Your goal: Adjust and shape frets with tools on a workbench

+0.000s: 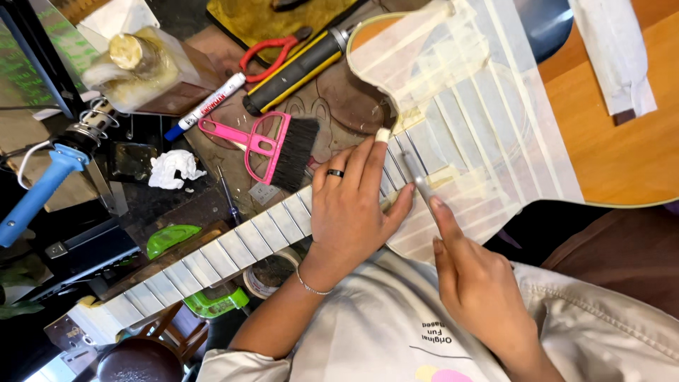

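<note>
An acoustic guitar (608, 134) lies across my lap, its neck (212, 258) running down to the left. Pale masking tape (467, 106) covers the fretboard and the top around it. My left hand (353, 205) rests flat on the upper frets, a dark ring on one finger and tape on a fingertip. My right hand (474, 276) pinches a thin grey metal tool (422, 182) and presses its tip onto the taped fretboard near the body.
On the cluttered bench sit a pink brush (272, 145), a marker (205, 106), a yellow-black utility knife (297, 71), red-handled pliers (272, 53), a blue-handled soldering iron (42, 194), crumpled paper (173, 168), a tape roll (269, 272) and green clips (170, 237).
</note>
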